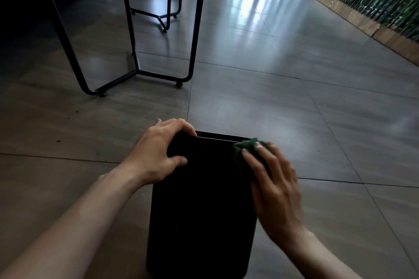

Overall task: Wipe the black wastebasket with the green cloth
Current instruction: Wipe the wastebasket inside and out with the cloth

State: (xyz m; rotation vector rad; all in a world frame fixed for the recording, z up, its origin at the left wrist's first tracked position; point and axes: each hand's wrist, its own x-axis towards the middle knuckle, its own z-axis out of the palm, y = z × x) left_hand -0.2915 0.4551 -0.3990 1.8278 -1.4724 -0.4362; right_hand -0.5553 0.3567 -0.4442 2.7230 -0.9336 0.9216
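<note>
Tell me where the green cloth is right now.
In the head view, the green cloth sits bunched under the right hand's fingers, against the far right corner of the black wastebasket.

the black wastebasket point(199, 210) in the near middle looks like matt, smooth plastic, with only a thin pale glint along its far edge. the green cloth point(246, 148) at its far right corner is soft, crumpled fabric. the grey floor tiles point(272, 75) are smooth and glossy, reflecting daylight. the table legs point(195, 29) at far left are thin black metal tubing with a dull sheen.
</note>
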